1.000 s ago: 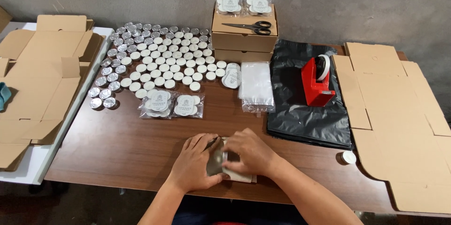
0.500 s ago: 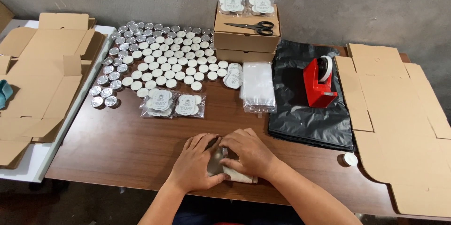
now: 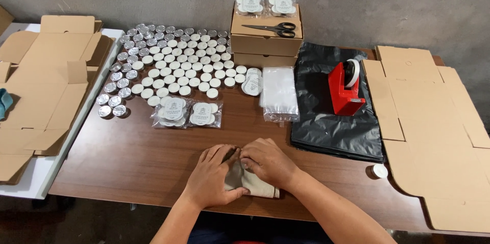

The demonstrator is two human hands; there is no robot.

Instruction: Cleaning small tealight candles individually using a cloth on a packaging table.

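Two hands, the left hand (image 3: 212, 177) and the right hand (image 3: 268, 162), rest on one beige pouch (image 3: 250, 183). Just beyond them lie two clear packets of tins (image 3: 188, 113), and farther off a field of small round tins (image 3: 173, 65), too many to count surely. Two closed boxes (image 3: 265, 45) are stacked beyond, carrying one pair of scissors (image 3: 273, 28) and two more packets (image 3: 265, 6). To the right stands one red tape dispenser (image 3: 346, 88), and one loose white lid (image 3: 379, 171) lies nearer.

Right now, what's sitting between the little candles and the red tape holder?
A stack of clear plastic bags and part of the black bags, seen in the head view.
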